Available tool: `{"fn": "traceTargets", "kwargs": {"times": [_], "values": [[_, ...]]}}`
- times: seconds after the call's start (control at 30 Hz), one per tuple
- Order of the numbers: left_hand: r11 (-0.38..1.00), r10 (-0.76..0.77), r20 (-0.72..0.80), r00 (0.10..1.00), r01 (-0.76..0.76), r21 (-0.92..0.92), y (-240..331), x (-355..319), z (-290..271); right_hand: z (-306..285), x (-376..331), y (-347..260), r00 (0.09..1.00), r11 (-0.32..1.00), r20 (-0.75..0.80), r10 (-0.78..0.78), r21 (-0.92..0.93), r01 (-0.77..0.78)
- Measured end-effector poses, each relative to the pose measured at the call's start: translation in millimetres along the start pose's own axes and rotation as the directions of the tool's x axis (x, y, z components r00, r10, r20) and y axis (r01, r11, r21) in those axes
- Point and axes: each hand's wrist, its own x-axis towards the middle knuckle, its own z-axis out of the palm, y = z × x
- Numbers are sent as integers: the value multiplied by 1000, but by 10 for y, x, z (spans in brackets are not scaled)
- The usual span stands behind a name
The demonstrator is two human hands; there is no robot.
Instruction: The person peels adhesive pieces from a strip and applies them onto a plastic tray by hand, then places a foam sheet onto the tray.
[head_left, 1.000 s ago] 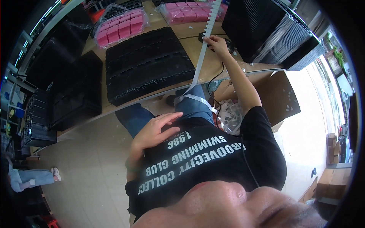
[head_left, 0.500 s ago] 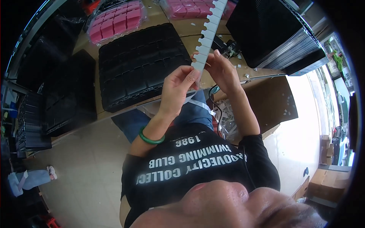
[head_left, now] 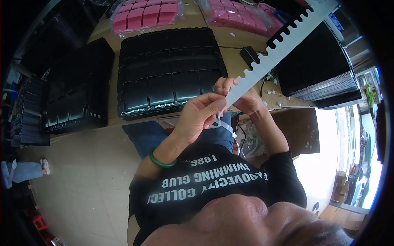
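Note:
A long white strip (head_left: pixel 262 69) with a row of notches along one edge slants up and to the right over the table. My left hand (head_left: pixel 200 117) pinches its near end between thumb and fingers. Behind the strip my right hand (head_left: pixel 248 101) is curled round it, its fingertips showing on the left side and the palm partly hidden. A thin, pale ribbon (head_left: pixel 220 122) dangles below the strip's near end, close to my left fingers. Just left of the hands lies a black moulded tray (head_left: pixel 170 69) with rows of compartments.
Pink blocks in clear plastic (head_left: pixel 147 16) lie at the back. Stacked black trays stand at the left (head_left: pixel 78 90) and right (head_left: pixel 316 65). White scraps (head_left: pixel 274 92) and a small black box (head_left: pixel 249 56) are on the table. A cardboard box (head_left: pixel 297 129) with scraps stands below the edge.
The strip has tilted further to the right, and both hands have come lower in the picture. My right fingers have curled in closer round the strip. The whole view has shifted slightly.

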Motion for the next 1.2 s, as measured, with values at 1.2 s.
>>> {"fn": "traceTargets", "kwargs": {"times": [1.2], "values": [[991, -50, 199, 979, 24, 131, -321, 110, -114, -1694, 2107, -271, 968, -130, -182, -172, -970, -206]]}}
